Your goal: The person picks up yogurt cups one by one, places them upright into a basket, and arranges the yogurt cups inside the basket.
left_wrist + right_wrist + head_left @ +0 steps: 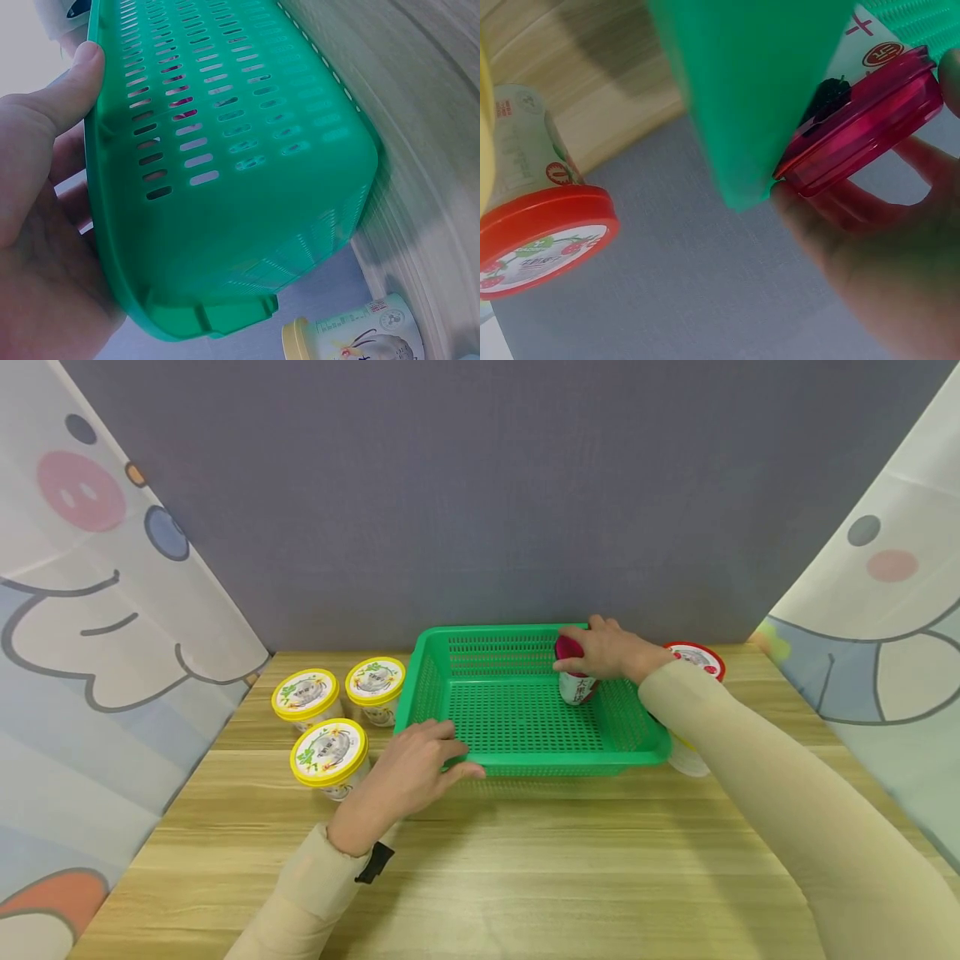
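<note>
A green plastic basket [525, 758] with slotted walls stands on the table. My left hand [412, 768] holds its front rim near the left corner; the left wrist view shows the thumb [75, 82] on the outer side and the other fingers behind the rim. Inside the basket, at the right rear, my right hand [611, 652] grips a white cup [576, 689] with a magenta lid [870, 124]. That cup is slightly tilted, its lid partly covered by the fingers. Whether its base touches the basket floor, I cannot tell.
Several white tubs with yellow lids [328, 752] stand left of the basket. Right of it are a tub with a red lid [697, 658] and, partly hidden by my forearm, another tub [687, 762]. A grey panel [510, 502] rises behind the table.
</note>
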`<action>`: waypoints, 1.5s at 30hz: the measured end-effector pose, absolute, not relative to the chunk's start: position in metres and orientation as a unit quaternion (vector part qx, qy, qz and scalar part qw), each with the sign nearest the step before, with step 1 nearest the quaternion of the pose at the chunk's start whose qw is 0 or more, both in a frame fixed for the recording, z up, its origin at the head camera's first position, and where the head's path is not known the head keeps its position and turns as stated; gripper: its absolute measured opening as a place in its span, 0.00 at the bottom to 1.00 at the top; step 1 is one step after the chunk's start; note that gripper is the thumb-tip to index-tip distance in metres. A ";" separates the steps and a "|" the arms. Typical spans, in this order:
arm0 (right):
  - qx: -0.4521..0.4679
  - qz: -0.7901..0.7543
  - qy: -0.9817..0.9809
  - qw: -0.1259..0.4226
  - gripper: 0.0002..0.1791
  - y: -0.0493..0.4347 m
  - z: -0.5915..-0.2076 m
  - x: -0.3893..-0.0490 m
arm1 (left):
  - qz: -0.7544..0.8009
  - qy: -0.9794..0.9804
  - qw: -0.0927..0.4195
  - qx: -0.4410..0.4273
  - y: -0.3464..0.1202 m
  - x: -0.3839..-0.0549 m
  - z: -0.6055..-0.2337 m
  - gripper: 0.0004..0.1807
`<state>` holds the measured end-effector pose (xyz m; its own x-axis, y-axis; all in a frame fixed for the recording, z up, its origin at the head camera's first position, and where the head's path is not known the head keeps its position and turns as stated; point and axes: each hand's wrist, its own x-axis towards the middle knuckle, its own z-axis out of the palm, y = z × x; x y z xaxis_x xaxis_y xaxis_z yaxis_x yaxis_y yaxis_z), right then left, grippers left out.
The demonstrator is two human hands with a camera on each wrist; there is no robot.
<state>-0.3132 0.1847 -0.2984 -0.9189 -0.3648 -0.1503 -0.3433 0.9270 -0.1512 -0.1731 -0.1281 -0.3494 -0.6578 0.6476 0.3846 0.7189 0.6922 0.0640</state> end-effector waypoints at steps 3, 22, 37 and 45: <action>-0.183 -0.056 0.977 0.091 0.43 0.185 -0.298 -0.313 | -0.110 -0.904 0.166 -0.379 -0.128 -0.173 -0.350 0.18; -0.175 -0.115 0.973 0.099 0.51 0.205 -0.289 -0.301 | -0.113 -0.907 0.157 -0.374 -0.129 -0.173 -0.348 0.18; -0.160 -0.124 0.975 0.092 0.53 0.230 -0.288 -0.288 | -0.113 -0.905 0.163 -0.377 -0.129 -0.173 -0.348 0.17; -0.149 -0.121 0.978 0.078 0.52 0.250 -0.290 -0.286 | -0.111 -0.908 0.155 -0.374 -0.128 -0.172 -0.348 0.17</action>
<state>-0.2863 0.2505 -0.2899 -0.9434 -0.3106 -0.1166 -0.2729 0.9264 -0.2594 -0.1724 -0.1280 -0.3476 -0.6716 0.6450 0.3645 0.7137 0.6953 0.0846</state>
